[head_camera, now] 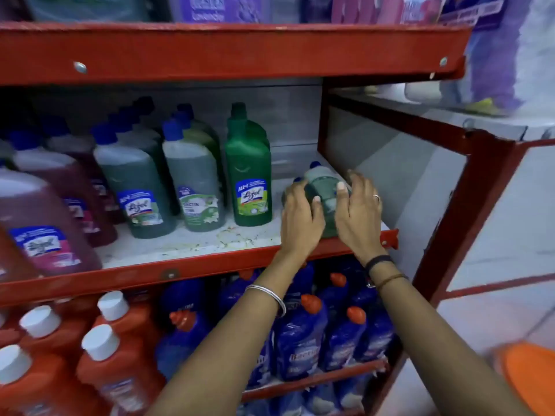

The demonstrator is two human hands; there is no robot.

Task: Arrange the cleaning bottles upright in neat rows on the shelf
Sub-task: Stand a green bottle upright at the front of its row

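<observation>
A small bundle of green bottles with blue caps (322, 187) lies at the right end of the white middle shelf (210, 238). My left hand (300, 217) grips its left side and my right hand (359, 211) cups its right side. To the left stand upright rows: a dark green bottle with a green cap (249, 181), grey-green bottles with blue caps (195, 187), then maroon and pink bottles (45, 211). The hands cover the lower part of the bundle.
Red metal shelf frame (228, 52) above, red upright post (444, 217) at right. Lower shelf holds orange bottles with white caps (99, 355) and blue bottles with orange caps (303, 337). Bare shelf patch between the green bottle and the bundle. An orange object (528, 373) lies low right.
</observation>
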